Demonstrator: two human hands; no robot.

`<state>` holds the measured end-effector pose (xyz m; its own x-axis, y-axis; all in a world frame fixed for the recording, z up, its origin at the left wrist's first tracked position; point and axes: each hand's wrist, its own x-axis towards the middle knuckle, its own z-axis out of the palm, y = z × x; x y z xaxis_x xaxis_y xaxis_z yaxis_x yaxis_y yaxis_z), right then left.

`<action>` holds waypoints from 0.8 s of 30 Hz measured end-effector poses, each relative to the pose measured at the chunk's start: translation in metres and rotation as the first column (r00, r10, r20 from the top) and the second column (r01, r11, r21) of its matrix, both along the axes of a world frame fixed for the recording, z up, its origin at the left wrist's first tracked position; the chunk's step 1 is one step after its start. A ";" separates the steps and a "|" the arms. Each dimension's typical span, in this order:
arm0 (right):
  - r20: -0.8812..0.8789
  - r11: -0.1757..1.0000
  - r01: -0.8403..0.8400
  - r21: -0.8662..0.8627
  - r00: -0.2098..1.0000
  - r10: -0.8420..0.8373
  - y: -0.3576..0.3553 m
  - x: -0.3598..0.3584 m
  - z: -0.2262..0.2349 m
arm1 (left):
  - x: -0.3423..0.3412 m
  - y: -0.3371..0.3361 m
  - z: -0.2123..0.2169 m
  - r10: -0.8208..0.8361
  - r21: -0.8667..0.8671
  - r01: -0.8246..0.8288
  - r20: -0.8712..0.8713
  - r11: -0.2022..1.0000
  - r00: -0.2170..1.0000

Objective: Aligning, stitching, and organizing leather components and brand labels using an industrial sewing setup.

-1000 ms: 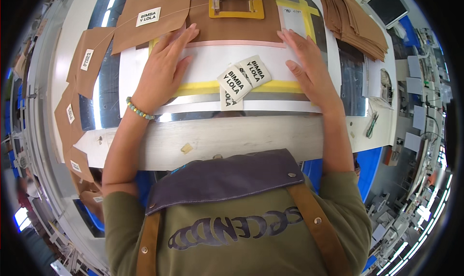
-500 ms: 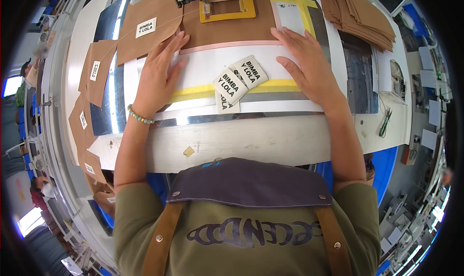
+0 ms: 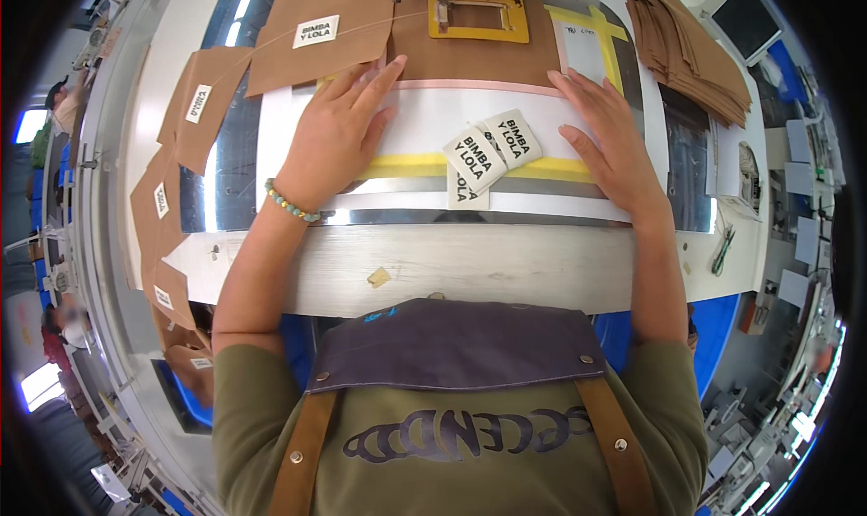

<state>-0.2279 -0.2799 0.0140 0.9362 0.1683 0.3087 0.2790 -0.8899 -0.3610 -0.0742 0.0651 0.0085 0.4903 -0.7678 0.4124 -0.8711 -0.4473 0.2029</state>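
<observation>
I see my left hand [image 3: 336,135] lying flat, fingers [image 3: 379,75] stretched out and released, pressing on the white template sheet [image 3: 424,119] where it meets the brown fabric piece [image 3: 479,60]. Between my hands, a small stack of white labels [image 3: 488,150] lies on the yellow strip [image 3: 406,166], touching neither hand. My right hand [image 3: 614,146] also rests open and flat on the sheet's right edge, grasping nothing. A stack of brown pieces [image 3: 686,37] sits on the surface [image 3: 506,268] at far right.
</observation>
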 end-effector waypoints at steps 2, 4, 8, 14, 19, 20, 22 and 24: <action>-0.006 1.000 -0.005 -0.002 1.000 0.005 0.001 0.004 0.000 | 0.000 0.001 0.002 0.021 -0.002 -0.021 -0.001 1.000 1.000; -0.011 1.000 -0.004 0.001 1.000 0.004 0.002 0.005 0.000 | 0.004 0.003 0.001 -0.009 -0.013 0.009 0.033 1.000 0.999; 0.003 1.000 0.009 0.000 1.000 -0.009 0.004 0.006 0.000 | 0.004 0.002 -0.001 0.003 -0.022 -0.003 0.016 1.000 1.000; 0.026 1.000 -0.011 -0.020 1.000 0.012 -0.001 0.006 -0.005 | 0.005 0.002 -0.005 0.006 -0.030 -0.007 -0.044 1.000 0.999; 0.038 1.000 -0.006 -0.028 0.999 0.007 -0.002 0.005 -0.001 | 0.006 0.000 -0.004 -0.003 -0.035 0.002 -0.029 0.999 1.000; 0.036 1.000 -0.013 -0.023 0.999 0.013 -0.002 0.005 0.002 | 0.005 0.000 -0.002 -0.004 -0.039 0.003 -0.021 0.999 1.000; 0.028 1.000 -0.015 -0.018 0.999 0.015 -0.002 0.005 0.001 | 0.006 0.000 -0.002 -0.006 -0.038 0.005 -0.024 0.999 1.000; 0.040 1.000 -0.018 -0.009 0.999 0.018 -0.001 0.006 -0.001 | 0.007 0.001 -0.002 -0.003 -0.038 0.002 -0.027 0.999 1.000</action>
